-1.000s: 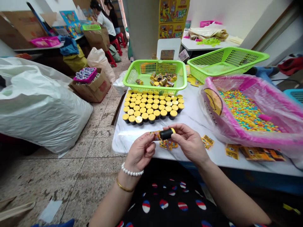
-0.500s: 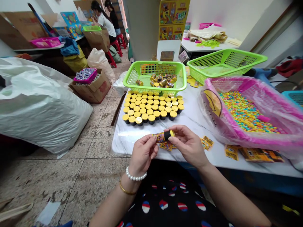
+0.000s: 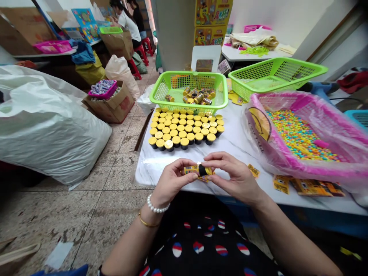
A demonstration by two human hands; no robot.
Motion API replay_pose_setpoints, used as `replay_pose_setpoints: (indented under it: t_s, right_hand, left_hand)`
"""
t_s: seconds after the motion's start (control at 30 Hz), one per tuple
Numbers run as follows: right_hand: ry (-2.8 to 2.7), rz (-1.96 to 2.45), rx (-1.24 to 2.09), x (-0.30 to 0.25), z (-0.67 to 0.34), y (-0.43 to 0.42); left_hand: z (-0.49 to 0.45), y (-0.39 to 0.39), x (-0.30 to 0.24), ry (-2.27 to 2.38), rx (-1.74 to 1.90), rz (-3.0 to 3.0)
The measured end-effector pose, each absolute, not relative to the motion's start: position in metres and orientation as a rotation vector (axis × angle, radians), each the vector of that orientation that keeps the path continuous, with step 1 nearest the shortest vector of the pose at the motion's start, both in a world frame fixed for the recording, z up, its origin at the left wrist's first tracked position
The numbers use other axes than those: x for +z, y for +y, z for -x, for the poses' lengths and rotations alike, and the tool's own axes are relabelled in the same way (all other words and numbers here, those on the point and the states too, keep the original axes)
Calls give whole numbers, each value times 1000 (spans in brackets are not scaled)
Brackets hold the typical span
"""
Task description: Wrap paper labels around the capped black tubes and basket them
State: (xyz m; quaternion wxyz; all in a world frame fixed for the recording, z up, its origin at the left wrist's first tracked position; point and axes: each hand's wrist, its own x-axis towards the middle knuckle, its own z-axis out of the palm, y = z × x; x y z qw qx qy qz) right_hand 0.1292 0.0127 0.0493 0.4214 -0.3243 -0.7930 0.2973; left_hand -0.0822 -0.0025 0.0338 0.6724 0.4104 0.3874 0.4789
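Both my hands meet over the near edge of the white table [image 3: 238, 143]. Between them lies a small black bottle with a yellow cap [image 3: 201, 169], held sideways. A yellow printed label covers most of its body. My left hand [image 3: 172, 182] pinches the labelled end. My right hand [image 3: 234, 176] pinches the cap end with thumb and fingers. Under the bottle lie several loose yellow labels [image 3: 254, 170]. Just beyond stands a block of several upright black bottles with yellow caps [image 3: 185, 128].
A green basket [image 3: 188, 90] with labelled bottles stands behind the block, a second green basket [image 3: 276, 74] to its right. A pink plastic-lined basket [image 3: 301, 134] holds coloured candy. More labels [image 3: 313, 187] lie at the front right. A big white sack [image 3: 48, 122] fills the floor left.
The label has gone further round the bottle, so less black shows. My hands have closed in on each other and dropped slightly toward the table edge.
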Motion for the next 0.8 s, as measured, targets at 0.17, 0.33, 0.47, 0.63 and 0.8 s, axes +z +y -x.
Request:
replay_pose_setpoints:
  t_s: [0.17,0.33,0.47,0.63,0.8]
  right_hand:
    - [-1977,951,691,48,-128,6]
    - [-2032,866,535,46,-125,7]
    - [-2029,804,454,49,-126,8]
    - [-1921,952,593,52,-124,1]
    - [-1895,1015,649,52,-127,-1]
  left_hand:
    - [78,0,35,855,1068,-1095]
    - [78,7,36,840,1050,-1074]
    - [75,5,35,867,1052,-1091]
    - [65,2,39,921,1156,-1143]
    - [65,5,41,820,1144,-1064]
